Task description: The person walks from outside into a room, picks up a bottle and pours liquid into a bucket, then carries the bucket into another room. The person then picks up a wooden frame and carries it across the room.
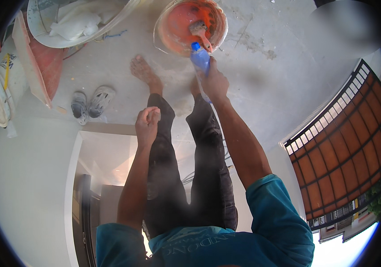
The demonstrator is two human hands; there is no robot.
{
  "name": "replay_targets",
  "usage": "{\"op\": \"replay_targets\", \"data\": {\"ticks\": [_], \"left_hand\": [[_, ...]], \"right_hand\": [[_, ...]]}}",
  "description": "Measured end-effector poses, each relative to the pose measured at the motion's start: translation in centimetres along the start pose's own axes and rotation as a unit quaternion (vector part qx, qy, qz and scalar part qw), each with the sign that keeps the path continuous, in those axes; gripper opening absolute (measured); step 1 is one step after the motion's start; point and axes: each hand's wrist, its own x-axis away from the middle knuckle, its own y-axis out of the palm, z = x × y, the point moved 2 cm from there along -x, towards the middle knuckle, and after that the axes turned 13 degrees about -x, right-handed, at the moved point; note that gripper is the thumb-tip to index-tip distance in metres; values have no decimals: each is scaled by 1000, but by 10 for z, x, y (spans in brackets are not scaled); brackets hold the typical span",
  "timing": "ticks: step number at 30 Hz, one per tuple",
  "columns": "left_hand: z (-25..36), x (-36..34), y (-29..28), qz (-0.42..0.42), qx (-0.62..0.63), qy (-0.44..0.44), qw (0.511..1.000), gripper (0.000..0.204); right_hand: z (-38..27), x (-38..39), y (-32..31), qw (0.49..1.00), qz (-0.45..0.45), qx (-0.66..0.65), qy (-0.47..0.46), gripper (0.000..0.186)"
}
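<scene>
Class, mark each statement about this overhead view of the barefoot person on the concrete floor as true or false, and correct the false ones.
1. The right hand grips a clear plastic bottle with a blue cap. True.
2. The round orange bucket holds a brush. True.
3. The left hand lies open and flat. False: it is closed in a fist.
4. The pair of grey shoes is on the person's feet. False: it sits on the floor, and the feet are bare.

Right hand (215, 82) round bottle (200, 58) — over orange bucket (172, 31)
</scene>
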Motion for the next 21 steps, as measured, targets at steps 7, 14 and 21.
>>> {"op": "replay_targets", "data": {"ticks": [7, 14, 21], "left_hand": [[11, -2, 2, -19, -1, 8, 1000, 32], [14, -2, -1, -23, 8, 6, 1000, 31], [10, -4, -3, -22, 16, -6, 1000, 31]], "right_hand": [[-2, -6, 4, 994, 46, 78, -53, 65], [-1, -9, 3, 997, 10, 71, -21, 71], [-6, -9, -3, 997, -5, 76, 1, 73]]}}
